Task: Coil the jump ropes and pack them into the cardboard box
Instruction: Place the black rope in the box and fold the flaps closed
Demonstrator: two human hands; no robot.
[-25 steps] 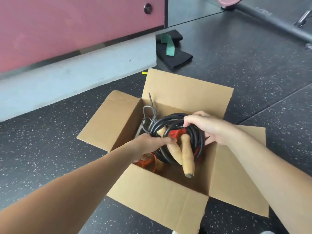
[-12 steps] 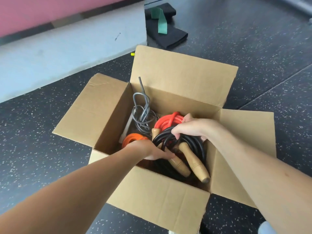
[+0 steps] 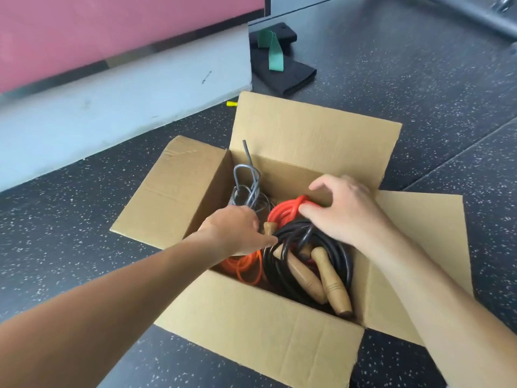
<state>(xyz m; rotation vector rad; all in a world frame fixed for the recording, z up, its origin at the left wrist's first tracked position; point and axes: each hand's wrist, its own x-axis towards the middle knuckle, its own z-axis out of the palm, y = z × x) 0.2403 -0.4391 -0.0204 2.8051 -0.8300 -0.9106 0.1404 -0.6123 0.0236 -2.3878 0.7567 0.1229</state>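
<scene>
The open cardboard box [image 3: 251,326] stands on the floor with its flaps spread. Inside lies a coiled black jump rope [image 3: 279,275] with two wooden handles [image 3: 333,287] across it. Behind it is a red rope [image 3: 285,210], to its left a thin orange rope [image 3: 246,266], and at the back left a grey rope [image 3: 249,189] sticks up. My left hand [image 3: 232,231] reaches into the box, its thumb touching the black coil's left edge. My right hand [image 3: 344,211] hovers over the red rope with fingers loosely spread, holding nothing.
The box sits on dark speckled rubber flooring [image 3: 84,233]. A pale grey ledge [image 3: 112,107] under a pink wall runs along the left back. Black pads with a green band [image 3: 275,56] lie behind the box. A metal bar [image 3: 475,15] crosses the far right corner.
The black coil has gone down into the box and now rests there. My right hand has let go of it and lifted. My left hand has loosened to a thumb touch.
</scene>
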